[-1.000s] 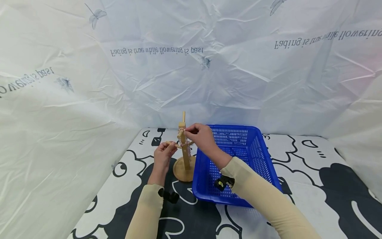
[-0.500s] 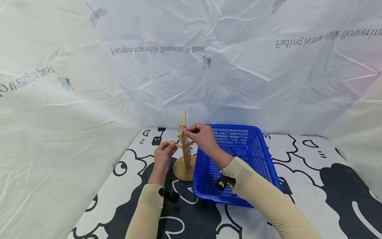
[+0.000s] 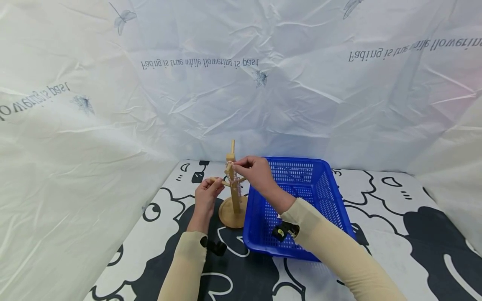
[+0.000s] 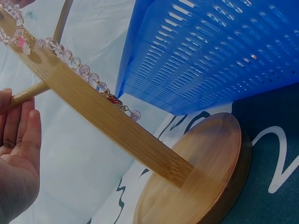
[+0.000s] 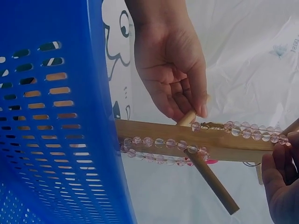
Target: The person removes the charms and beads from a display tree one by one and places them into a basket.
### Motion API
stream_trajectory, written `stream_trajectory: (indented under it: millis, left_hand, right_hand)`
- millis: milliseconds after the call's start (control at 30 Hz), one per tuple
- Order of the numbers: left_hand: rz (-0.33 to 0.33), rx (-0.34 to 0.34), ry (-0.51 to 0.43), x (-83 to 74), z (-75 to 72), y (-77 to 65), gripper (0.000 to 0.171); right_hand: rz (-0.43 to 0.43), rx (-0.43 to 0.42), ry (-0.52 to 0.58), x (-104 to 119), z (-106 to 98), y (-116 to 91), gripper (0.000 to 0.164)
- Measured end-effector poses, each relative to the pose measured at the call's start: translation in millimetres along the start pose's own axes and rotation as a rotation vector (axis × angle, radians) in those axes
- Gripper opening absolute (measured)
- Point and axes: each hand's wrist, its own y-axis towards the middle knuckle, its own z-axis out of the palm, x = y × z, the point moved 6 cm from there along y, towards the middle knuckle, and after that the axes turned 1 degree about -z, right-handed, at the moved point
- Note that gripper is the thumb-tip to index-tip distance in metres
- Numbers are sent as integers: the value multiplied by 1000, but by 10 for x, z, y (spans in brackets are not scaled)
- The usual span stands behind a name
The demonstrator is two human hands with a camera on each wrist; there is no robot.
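Observation:
A wooden jewelry stand [image 3: 235, 196] with a round base [image 4: 196, 186] and side pegs stands upright left of the basket. My left hand [image 3: 205, 198] pinches the end of its left peg [image 4: 28, 93] between thumb and fingers. Higher up, my right hand [image 3: 257, 173] pinches a pink-and-clear beaded bracelet [image 5: 252, 131] close to a peg near the top of the post. Another beaded bracelet [image 5: 159, 143] hangs lower, around a peg [image 5: 212, 182] on the basket side. In the left wrist view, beads [image 4: 84, 70] with a small charm trail down the post.
A blue perforated plastic basket [image 3: 331, 196] stands right beside the stand, beneath my right forearm. Several small dark items [image 3: 291, 171] are visible at its far side, too small to identify. A patterned black-and-white cloth [image 3: 158, 242] covers the table, with white sheeting [image 3: 226, 104] hanging behind.
Almost nothing moves. Both hands keep their places on the peg and at the upper bracelet; the view shifts only very slightly.

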Motion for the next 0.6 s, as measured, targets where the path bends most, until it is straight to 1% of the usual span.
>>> stream_trajectory:
  millis: [167, 600]
  left_hand:
    - [6, 10, 0, 1, 11, 2, 21]
    - [15, -1, 4, 2, -3, 16, 24]
  right_hand:
    - [-11, 3, 6, 2, -5, -10, 17]
    - [-32, 32, 33, 7, -7, -38, 16]
